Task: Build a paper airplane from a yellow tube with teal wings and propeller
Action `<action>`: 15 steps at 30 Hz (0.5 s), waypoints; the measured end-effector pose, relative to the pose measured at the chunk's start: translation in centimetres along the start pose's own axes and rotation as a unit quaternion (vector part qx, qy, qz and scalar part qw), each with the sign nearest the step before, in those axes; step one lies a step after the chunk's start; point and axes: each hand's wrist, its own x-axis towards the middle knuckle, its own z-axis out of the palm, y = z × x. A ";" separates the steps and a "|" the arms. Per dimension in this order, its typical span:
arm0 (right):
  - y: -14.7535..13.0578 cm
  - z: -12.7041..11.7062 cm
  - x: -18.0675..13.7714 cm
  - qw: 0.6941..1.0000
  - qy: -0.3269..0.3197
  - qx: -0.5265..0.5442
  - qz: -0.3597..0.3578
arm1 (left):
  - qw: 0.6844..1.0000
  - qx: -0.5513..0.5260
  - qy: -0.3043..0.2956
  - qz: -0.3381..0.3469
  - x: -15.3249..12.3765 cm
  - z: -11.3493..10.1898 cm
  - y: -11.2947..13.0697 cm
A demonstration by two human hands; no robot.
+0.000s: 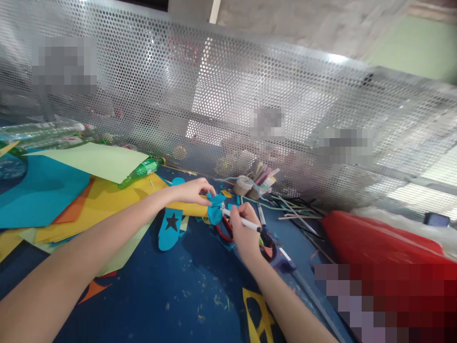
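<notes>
A paper airplane [196, 208] with a yellow body lies across the middle of the blue table. Its blue wing [167, 238] bears a dark star, and blue paper petals [215, 214] sit at its right end. My left hand [195, 191] reaches over the body from behind, its curled fingers steadying the blue end. Between the fingers of my right hand [244, 228] is a white marker [252, 225] with a dark end, its tip at the blue petals. Just beneath, partly covered by that hand, are red-handled scissors [224, 233].
A blue glue gun [283, 258] and another marker [262, 214] lie right of my hand. Cups of sticks [246, 185] stand behind. Coloured sheets [32, 190] and a green bottle [143, 171] lie left; a red bag [378, 238] sits right. A perforated metal panel [143, 71] bounds the back.
</notes>
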 end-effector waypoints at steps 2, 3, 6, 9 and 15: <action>-0.3 0.1 -0.2 1.000 -0.017 -0.012 -0.009 | 1.000 0.005 0.001 -0.002 0.0 0.0 0.0; -0.5 0.2 -0.3 0.999 -0.024 -0.019 -0.013 | 1.000 0.007 0.001 -0.002 0.0 0.0 0.0; -0.6 0.4 -0.6 0.999 -0.037 -0.026 -0.015 | 1.000 0.011 -0.001 -0.005 0.0 0.0 0.0; -0.6 0.5 -0.6 0.999 -0.044 -0.020 -0.002 | 1.000 0.012 -0.003 -0.005 0.0 0.0 0.0; -0.9 0.4 -0.5 0.999 -0.042 -0.024 -0.001 | 1.000 0.001 -0.005 0.001 0.1 0.0 0.1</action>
